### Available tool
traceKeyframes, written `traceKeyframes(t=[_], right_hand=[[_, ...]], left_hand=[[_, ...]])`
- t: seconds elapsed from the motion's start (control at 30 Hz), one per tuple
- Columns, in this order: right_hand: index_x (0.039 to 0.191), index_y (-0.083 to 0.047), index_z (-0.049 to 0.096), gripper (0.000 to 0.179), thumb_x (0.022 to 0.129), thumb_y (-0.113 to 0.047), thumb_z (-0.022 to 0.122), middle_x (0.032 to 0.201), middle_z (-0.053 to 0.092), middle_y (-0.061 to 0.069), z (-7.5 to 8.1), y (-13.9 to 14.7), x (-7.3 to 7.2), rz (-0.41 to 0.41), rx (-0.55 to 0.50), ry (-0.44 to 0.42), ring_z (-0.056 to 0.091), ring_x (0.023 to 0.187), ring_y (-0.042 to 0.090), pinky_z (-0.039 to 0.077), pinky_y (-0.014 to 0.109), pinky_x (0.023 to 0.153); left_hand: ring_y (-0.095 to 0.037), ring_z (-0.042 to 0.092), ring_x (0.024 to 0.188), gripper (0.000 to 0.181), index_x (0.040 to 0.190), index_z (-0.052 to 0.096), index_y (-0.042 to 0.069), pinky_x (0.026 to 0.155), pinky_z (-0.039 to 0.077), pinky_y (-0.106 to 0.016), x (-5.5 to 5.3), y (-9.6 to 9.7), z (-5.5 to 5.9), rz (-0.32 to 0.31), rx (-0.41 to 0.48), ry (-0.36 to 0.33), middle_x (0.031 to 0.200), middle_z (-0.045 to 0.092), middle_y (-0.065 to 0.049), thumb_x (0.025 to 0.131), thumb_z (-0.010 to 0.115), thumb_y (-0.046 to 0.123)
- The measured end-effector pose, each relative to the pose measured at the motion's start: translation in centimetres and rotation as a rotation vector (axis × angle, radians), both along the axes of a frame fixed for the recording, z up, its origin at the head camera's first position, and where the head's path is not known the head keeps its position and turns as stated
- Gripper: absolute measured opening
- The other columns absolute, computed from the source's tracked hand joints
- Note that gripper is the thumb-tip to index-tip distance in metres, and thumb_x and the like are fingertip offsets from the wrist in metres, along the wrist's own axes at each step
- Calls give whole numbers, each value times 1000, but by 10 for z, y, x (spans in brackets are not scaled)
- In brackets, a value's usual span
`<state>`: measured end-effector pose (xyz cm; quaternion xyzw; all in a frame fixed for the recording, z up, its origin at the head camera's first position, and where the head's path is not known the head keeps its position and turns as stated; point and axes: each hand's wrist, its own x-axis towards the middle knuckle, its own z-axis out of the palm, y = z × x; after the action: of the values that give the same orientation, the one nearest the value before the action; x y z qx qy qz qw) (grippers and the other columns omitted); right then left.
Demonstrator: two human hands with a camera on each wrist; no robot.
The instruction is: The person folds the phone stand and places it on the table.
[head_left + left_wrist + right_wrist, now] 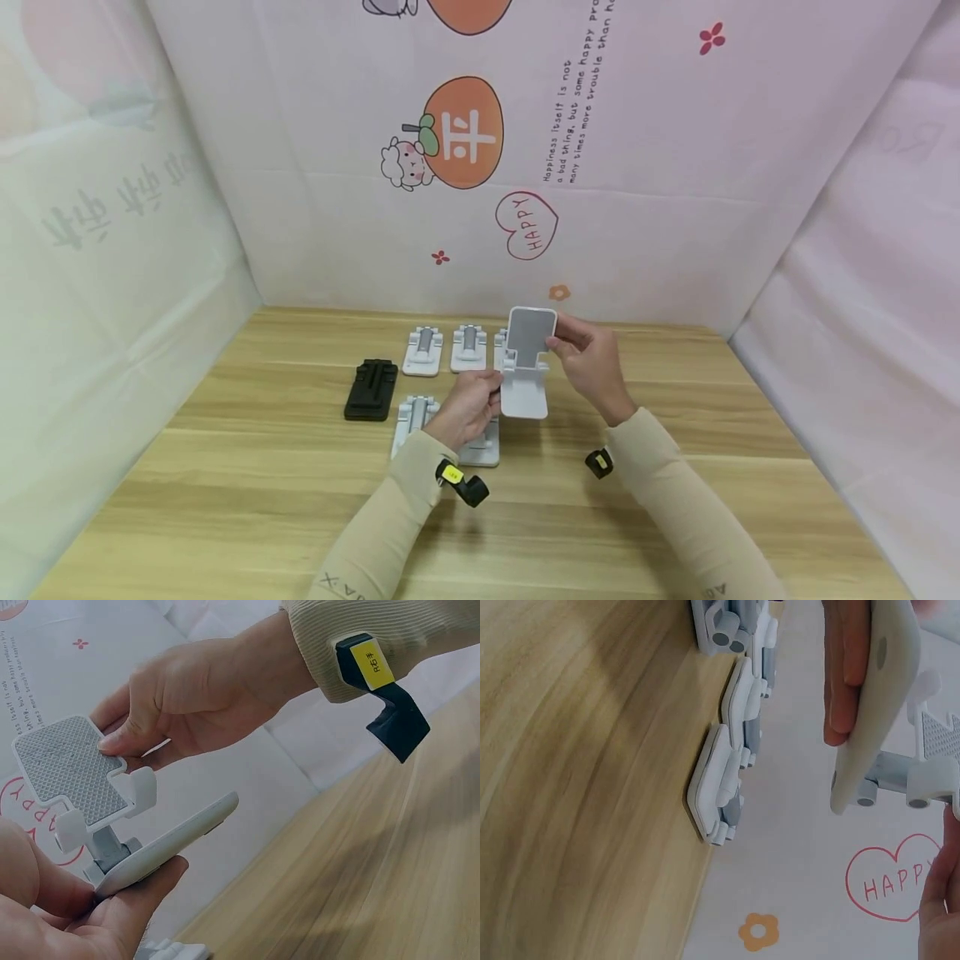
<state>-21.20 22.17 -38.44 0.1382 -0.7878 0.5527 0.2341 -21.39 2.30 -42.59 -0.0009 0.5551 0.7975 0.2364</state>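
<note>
Both hands hold a white folding phone stand [524, 396] up over the table, its grey padded panel [71, 761] raised and its hinge arm opened out. My left hand [468, 407] grips the white base [169, 844] from the left, with fingers along its underside. At the upper right edge of the panel, my right hand [592, 362] pinches it between thumb and fingers. In the right wrist view the base [889, 682] is seen edge-on, with the left fingers [847, 667] flat against it.
Folded white phone stands [423, 352] line the back of the wooden table [255, 450], one partly behind the held stand. A black folded stand [371, 390] lies to the left. More white stands [483, 452] lie in front, partly covered by the left hand. Printed cloth [337, 233] walls surround the table.
</note>
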Motion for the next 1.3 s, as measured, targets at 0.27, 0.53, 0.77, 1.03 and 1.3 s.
traceKeyframes(t=[0.27,0.53,0.77,1.03,1.3], right_hand=[[116,-3,80,37,85,15,78,103,82,16,-10,-4,-4,-112,97,243,78,89,25,55,10,94],[116,0,79,33,85,12,80,107,81,17,-7,-2,-3,-115,165,312,76,92,31,56,11,88],[116,-2,80,20,102,-14,71,111,78,16,15,2,-1,-89,110,125,71,93,11,58,13,84],[107,-4,82,18,100,-19,75,106,82,13,24,3,9,-6,227,-10,79,95,24,63,20,83],[105,-8,84,12,94,-11,81,104,83,8,9,-3,28,99,505,164,81,95,24,67,39,82]], left_hand=[[-8,35,67,24,121,56,-6,59,33,-19,3,0,1,-16,5,21,78,41,2,114,39,8],[-6,38,66,22,121,56,-6,57,33,-16,1,-2,2,-2,20,8,80,44,3,113,40,7],[-6,34,63,30,135,52,-9,55,31,-17,-3,-3,-1,36,6,-19,76,40,3,113,41,7],[-5,43,67,17,118,55,-3,57,40,-14,-6,-4,0,85,35,-70,83,49,1,113,41,6],[-15,66,95,28,131,55,-7,88,60,-26,-12,-11,3,207,182,-126,101,64,-7,111,41,6]])
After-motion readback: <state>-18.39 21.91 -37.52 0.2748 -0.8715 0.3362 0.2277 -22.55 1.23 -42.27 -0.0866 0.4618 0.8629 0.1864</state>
